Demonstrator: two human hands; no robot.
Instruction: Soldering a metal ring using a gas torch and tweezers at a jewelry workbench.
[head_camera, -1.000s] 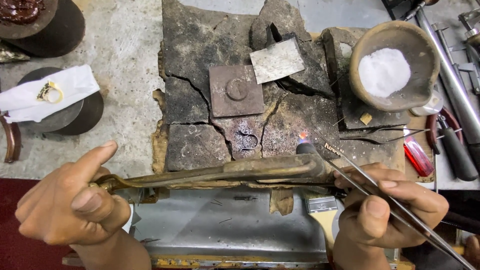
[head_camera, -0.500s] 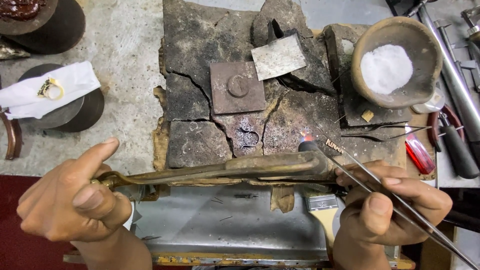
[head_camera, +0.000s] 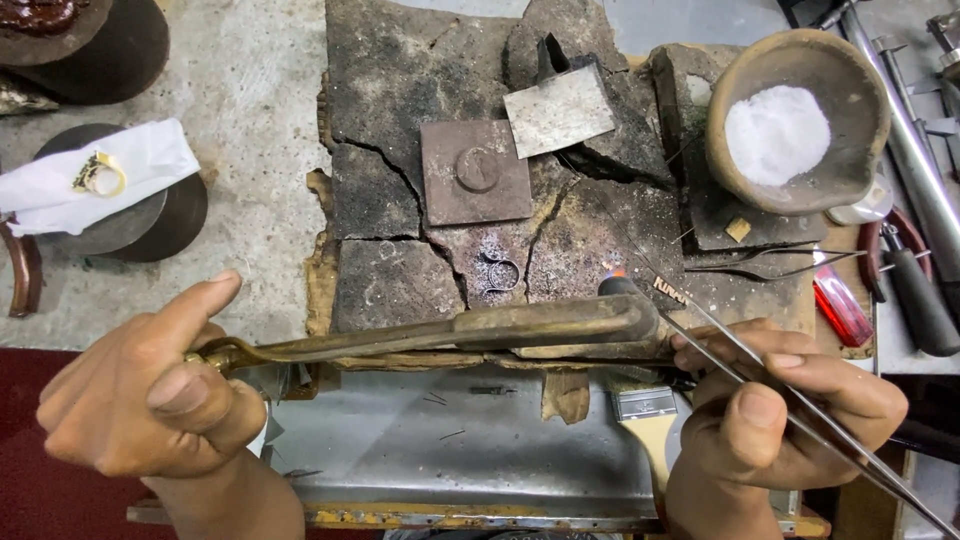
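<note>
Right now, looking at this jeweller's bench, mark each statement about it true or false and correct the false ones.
1. The left hand holds the brass torch. True.
2. The right hand holds a hammer. False: it holds long tweezers.
3. The clay bowl holds white powder. True.
4. The gold ring lies on the cracked soldering block. False: it rests on a white cloth to the left, apart from the block.
5. The torch tip shows a small flame. True.
6. The red lighter is in the left hand. False: it lies on the bench at the right.
</note>
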